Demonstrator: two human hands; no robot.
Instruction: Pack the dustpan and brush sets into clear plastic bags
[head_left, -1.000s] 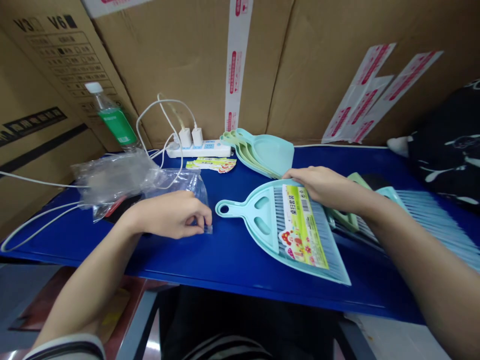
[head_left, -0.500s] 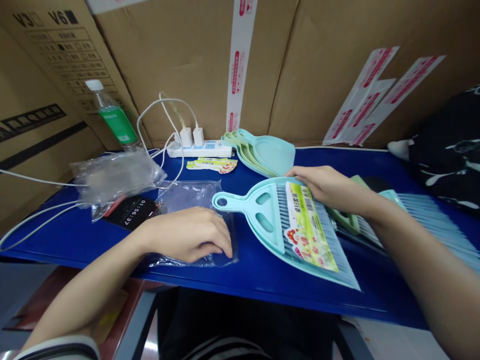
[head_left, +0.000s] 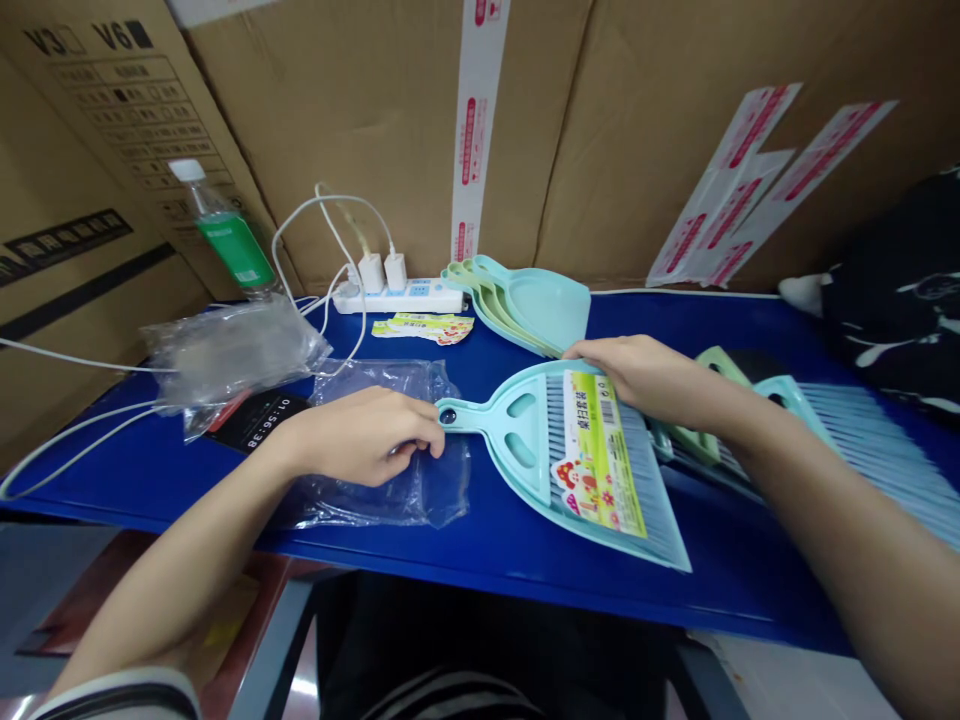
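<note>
My right hand (head_left: pixel 637 375) grips the upper edge of a light blue dustpan (head_left: pixel 536 393) with a matching brush (head_left: pixel 658 480) nested in it. A yellow-green printed card label (head_left: pixel 600 455) lies across the brush bristles. The dustpan's handle points left, its tip over the edge of a clear plastic bag (head_left: pixel 442 490) lying flat on the table. My left hand (head_left: pixel 367 435) is over this bag with fingers curled, seemingly pinching its upper layer beside the handle tip. The fingertips are partly hidden.
Stacked green and blue dustpans (head_left: pixel 551 305) lie at the back. More brushes (head_left: pixel 870 430) are under and beyond my right arm. Card labels (head_left: pixel 424 327), a power strip (head_left: pixel 439 298), cables, a phone (head_left: pixel 251 420), plastic packaging (head_left: pixel 240 350) and a bottle (head_left: pixel 236 245) stand left. Cardboard borders the table (head_left: pixel 510 555).
The dustpan and brush have shifted slightly left and turned a little. My left hand has moved up from the bag's front edge, its fingers now close to the handle tip.
</note>
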